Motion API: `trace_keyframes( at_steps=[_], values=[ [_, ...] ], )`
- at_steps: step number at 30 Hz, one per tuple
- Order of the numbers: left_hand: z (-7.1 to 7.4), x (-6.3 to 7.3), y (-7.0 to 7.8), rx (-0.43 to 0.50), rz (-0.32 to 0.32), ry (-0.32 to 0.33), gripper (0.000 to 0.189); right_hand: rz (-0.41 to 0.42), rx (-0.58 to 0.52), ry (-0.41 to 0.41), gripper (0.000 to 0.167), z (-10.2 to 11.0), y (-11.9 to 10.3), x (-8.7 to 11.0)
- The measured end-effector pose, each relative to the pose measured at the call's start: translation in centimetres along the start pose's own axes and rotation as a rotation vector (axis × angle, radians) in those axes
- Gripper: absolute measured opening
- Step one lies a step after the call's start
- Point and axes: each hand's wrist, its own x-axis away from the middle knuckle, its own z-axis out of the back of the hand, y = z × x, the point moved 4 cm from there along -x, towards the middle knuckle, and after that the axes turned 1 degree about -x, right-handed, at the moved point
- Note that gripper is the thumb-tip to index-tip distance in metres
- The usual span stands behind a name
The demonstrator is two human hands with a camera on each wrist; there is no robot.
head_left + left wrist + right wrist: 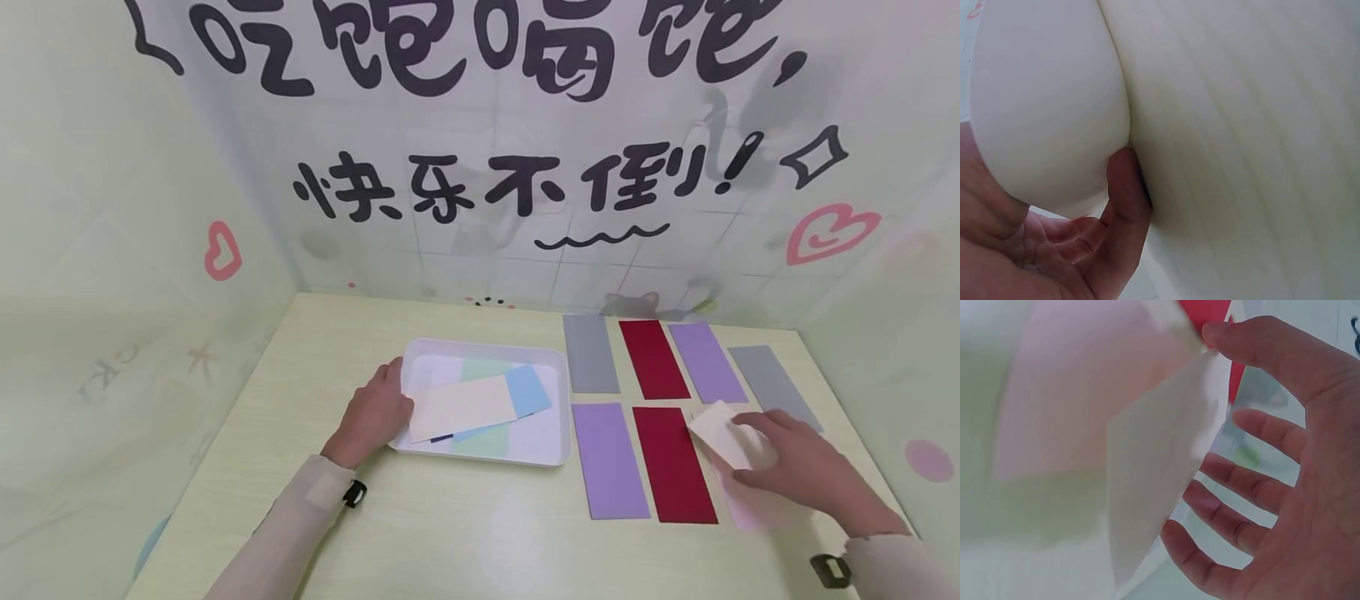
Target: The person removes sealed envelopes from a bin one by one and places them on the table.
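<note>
My left hand [375,414] grips the left end of a white plastic tray [561,417], fingers at its rim; the left wrist view shows one finger against the tray's lower edge. Inside the tray lie a cream card [461,408], a light blue card [529,390] and a pale green card [487,442], overlapping, with a sliver of dark blue beneath. Over at the right, my right hand [795,458] holds another cream card [1160,450] by its edges between thumb and fingers, tilted up. Under it a pink card [738,500] lies on the table, partly hidden by the hand.
Cards lie in two rows beside the tray: grey [592,354], red [654,360], purple [707,362] and grey [776,383] at the back, purple [611,462] and red [675,467] in front. A printed curtain [495,267] encloses the pale wooden table [465,533].
</note>
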Motion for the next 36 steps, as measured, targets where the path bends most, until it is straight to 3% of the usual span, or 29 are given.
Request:
trace_keyframes(
  at_steps=[7,17,28,36],
  values=[
    [-0.1,-0.1,-0.1,-0.006,-0.005,0.001,0.068,-0.111,-0.007,-0.012,0.077,0.3,5.4,4.1],
    [-0.1,0.0,0.0,-0.003,-0.006,0.001,0.067,-0.211,-0.035,-0.032,0.069,-0.6,8.0,7.7],
    [0.0,0.1,0.0,-0.015,-0.007,0.003,0.067,-0.235,-0.027,0.026,0.066,-1.6,8.5,7.8],
    [0.2,0.2,0.1,-0.009,-0.013,0.001,0.067,-0.265,-0.031,-0.015,0.069,-1.7,8.5,7.0]
  ],
)
